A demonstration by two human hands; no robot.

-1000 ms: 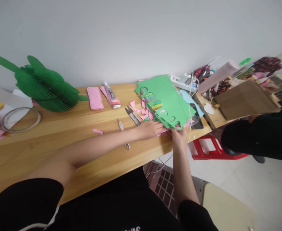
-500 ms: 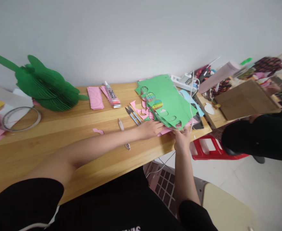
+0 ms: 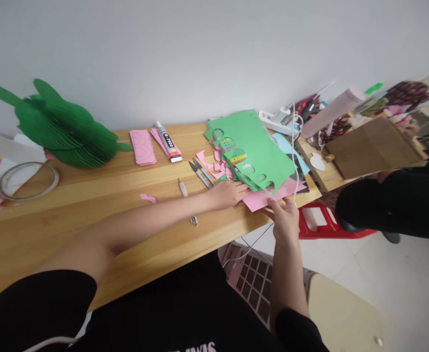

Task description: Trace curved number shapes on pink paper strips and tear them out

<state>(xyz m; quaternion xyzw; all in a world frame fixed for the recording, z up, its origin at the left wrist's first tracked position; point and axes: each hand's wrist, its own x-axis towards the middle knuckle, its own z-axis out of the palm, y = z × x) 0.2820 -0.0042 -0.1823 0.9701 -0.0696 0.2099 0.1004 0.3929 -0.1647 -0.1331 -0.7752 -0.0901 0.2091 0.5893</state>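
Note:
Green paper sheets (image 3: pixel 262 151) with cut-out holes along their near-left side lie in a loose stack on the wooden table. My left hand (image 3: pixel 227 194) is at the stack's near-left edge, its fingers closed on the green sheets; its thumb is hidden. A pink paper sheet (image 3: pixel 256 200) sticks out beneath the green ones towards the table edge. My right hand (image 3: pixel 286 215) pinches this pink sheet, thumb above and fingers below. Thread snips (image 3: pixel 202 174) and pink paper scraps (image 3: pixel 220 168) lie close to my left hand.
Left of the stack lie a glue tube (image 3: pixel 168 142), pink cut papers (image 3: pixel 143 146) and a pen-like tool (image 3: pixel 182 187). A green paper honeycomb piece (image 3: pixel 68 132) and a tape roll (image 3: pixel 29 181) are further left. A power strip (image 3: pixel 279 122) with a white cable stands right; another person's dark-clothed leg (image 3: pixel 394 210) is beyond.
My right hand has moved slightly right and nearer the table edge, and more of the pink sheet shows from under the green stack. My left hand stays at the stack's edge.

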